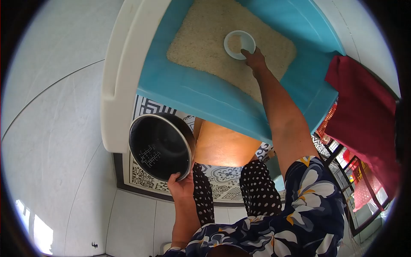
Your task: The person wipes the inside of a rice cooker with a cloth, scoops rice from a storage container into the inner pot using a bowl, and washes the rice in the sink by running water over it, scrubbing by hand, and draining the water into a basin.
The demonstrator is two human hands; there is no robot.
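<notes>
My right hand [254,58] grips the rim of a small white cup [248,41], with the thumb over its edge. Some pale grain shows inside the cup, which sits at the surface of a bed of rice [205,38]. This rice lies in a large blue bin [192,83]. Lower left, my left hand [182,185] is closed on the rim of a black rice cooker pot [165,132], tilted so its inside faces me. White level markings show on the pot's inner wall, and I see no rice in it.
A cream panel [128,64] borders the bin's left side. Below the bin stands an orange-brown wooden box [227,143] on a patterned mat [222,180]. On the right, a dark red cloth [359,120] hangs over a black rack [342,171] holding bags.
</notes>
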